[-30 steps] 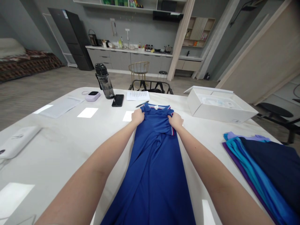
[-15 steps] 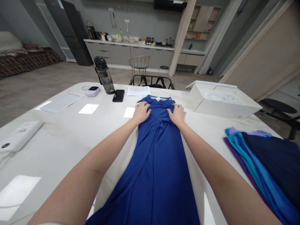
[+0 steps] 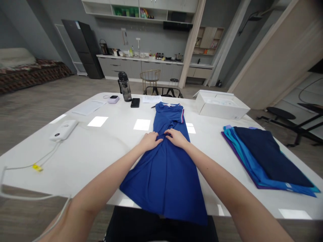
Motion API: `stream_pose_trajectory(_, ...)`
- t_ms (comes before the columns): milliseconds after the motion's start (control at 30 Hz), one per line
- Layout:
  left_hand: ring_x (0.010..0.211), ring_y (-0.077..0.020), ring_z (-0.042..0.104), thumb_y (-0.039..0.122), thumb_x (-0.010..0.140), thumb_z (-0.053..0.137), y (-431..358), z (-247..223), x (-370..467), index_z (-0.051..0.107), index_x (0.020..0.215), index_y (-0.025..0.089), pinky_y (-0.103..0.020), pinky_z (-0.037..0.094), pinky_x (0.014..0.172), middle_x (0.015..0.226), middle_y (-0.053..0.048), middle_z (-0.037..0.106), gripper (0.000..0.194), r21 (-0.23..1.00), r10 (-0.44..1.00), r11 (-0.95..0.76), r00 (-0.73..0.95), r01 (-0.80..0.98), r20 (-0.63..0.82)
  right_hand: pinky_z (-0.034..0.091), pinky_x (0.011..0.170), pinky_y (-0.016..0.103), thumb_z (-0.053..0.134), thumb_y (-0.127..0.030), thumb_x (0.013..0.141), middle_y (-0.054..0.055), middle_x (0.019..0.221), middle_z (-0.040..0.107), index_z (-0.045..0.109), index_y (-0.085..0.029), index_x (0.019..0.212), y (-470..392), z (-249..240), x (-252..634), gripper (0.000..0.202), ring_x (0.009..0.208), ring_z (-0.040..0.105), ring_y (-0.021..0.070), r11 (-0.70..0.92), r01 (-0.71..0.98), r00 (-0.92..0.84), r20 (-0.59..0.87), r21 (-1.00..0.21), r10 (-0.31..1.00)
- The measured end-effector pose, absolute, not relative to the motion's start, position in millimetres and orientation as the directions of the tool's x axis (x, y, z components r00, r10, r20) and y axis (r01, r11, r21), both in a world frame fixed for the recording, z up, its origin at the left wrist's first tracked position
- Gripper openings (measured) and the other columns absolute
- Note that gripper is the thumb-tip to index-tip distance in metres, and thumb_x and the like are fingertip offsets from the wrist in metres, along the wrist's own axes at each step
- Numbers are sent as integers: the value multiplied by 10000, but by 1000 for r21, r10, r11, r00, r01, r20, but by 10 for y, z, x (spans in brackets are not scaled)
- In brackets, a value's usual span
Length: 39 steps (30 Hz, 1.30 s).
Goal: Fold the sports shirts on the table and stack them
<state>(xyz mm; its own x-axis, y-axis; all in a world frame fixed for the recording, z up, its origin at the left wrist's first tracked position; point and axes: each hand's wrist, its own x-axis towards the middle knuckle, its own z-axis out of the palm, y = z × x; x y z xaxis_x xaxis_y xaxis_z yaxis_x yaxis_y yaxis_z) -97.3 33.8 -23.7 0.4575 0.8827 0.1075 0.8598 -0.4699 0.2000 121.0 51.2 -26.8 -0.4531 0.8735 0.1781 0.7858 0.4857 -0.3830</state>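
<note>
On table: creased blue dress, striped sleeve trim; fingers on fabric, cannot tell if clamped.

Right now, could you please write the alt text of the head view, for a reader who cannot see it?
A person's hands touch the middle of a blue garment on a white table. Stacked clothes lie to the right; a box, bottle and phone are farther back.

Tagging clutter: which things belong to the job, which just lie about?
In use:
blue fabric garment, under left hand and right hand

Lying about:
tall grey translucent bottle
black rectangular phone
white rectangular corded device
open white cardboard box
folded multicoloured fabric stack, maybe related
</note>
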Motion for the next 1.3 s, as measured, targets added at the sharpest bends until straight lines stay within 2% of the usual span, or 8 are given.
stream_pose_trajectory(167,975,-272,680,533,933,535,-204,-96,-1141,666,997,187,-366,497,817,1037,-103,699,376,192,903,-428,428,883,43,435,758,264,597,-183,963,32,1026,644,634,-264,1273,50,-222,1025,323,867,622,160,497,780,-483,140,-381,865)
stream_pose_trajectory(367,977,-288,683,542,917,565,-740,18,-1314,669,981,196,-381,491,820,1044,-103,709,367,164,927,-371,374,914,9,439,768,263,566,-224,995,53,1148,607,585,-315,1375,-269,-198,839,391,962,631,177,544,786,-536,115,-292,836)
stream_pose_trajectory(533,1006,-290,689,430,958,556,-1158,-16,-1402,544,1231,187,-390,476,835,1133,-113,709,366,129,950,-312,310,941,39,425,755,270,563,-252,997,53,1117,600,675,-278,1176,-324,-188,731,213,956,620,188,587,790,-578,103,-179,810)
stream_pose_trajectory(700,914,-277,709,307,967,510,-1479,30,-1578,563,1120,190,-378,454,791,1013,-99,740,200,44,962,-271,271,961,8,399,738,281,535,-215,992,60,1084,609,653,-238,1062,-414,-67,686,139,918,607,196,578,808,-564,134,-111,815)
stream_pose_trajectory(867,807,-276,697,275,975,462,-1761,261,-1567,616,983,204,-381,424,756,866,-88,733,170,18,958,-281,280,959,63,396,725,296,523,-198,979,63,1060,625,632,-236,1061,-512,78,785,142,900,607,211,558,823,-535,184,-110,825)
stream_pose_trajectory(967,845,-264,679,253,969,464,-1897,318,-1417,621,955,206,-392,414,795,936,-91,716,165,51,925,-364,354,930,140,408,742,307,521,-187,969,67,1068,627,621,-239,1107,-590,112,907,178,889,609,218,533,838,-501,218,-121,838)
stream_pose_trajectory(1067,909,-292,654,242,948,488,-1990,223,-1298,631,976,184,-421,409,802,995,-124,686,157,5,913,-386,382,922,144,422,749,299,542,-198,964,68,1087,625,631,-248,1152,-699,59,1000,214,903,619,217,526,840,-501,184,-131,846)
stream_pose_trajectory(1300,946,-315,608,437,963,548,-2171,14,-1277,627,985,176,-445,400,801,1004,-136,648,274,-46,888,-430,432,902,156,439,760,264,503,-226,1009,44,1090,611,675,-283,1161,-860,-157,984,236,946,630,188,608,772,-595,127,-183,794)
